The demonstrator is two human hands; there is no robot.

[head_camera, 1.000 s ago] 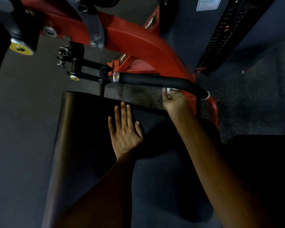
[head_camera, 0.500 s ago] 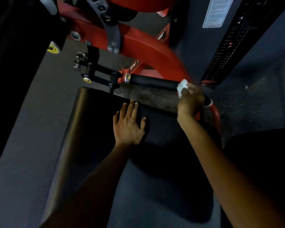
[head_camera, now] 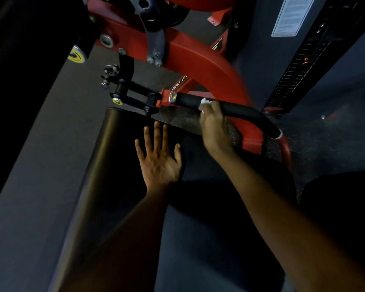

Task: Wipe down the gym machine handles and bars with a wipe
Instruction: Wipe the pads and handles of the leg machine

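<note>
A black foam-covered handle [head_camera: 240, 109] runs from a chrome collar on the left to a chrome end cap low on the right, fixed to the red machine frame [head_camera: 198, 57]. My right hand [head_camera: 214, 123] grips a crumpled white wipe [head_camera: 205, 101] and holds it against the handle, a little right of the collar. My left hand [head_camera: 158, 157] lies flat, fingers spread, on the black padded seat [head_camera: 114, 165].
A black adjuster linkage with a yellow-tipped pin [head_camera: 122, 95] sticks out left of the handle. The dark weight stack housing [head_camera: 316, 49] stands at the back right. Grey speckled rubber floor [head_camera: 40, 144] surrounds the seat. A dark pad fills the upper left corner.
My right hand has slid the wipe leftward along the handle, from its lower right end toward the chrome collar. My left hand stays on the seat.
</note>
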